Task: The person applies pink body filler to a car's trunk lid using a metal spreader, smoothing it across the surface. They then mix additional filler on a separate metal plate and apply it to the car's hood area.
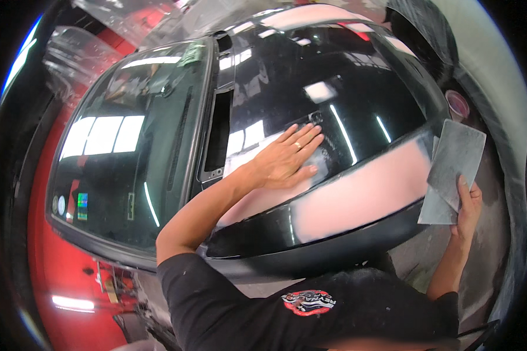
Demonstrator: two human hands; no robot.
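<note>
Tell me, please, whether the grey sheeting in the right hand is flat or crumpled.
Flat: the grey sheeting in the right hand shows smooth faces and straight edges. Whether folded or two overlapping pieces, I cannot tell.

We have the car's hood as our work surface: glossy black, gently domed, with bright window and lamp reflections spread over it. At the near corner on the windshield side, we see a matte pink patch over the paint, with a pale, scuffed area beside it along the near edge. Our left hand lies there palm down, fingers toward the far edge. Past the hood's front edge we see the grey floor; a round tub appears to rest on it.
</note>
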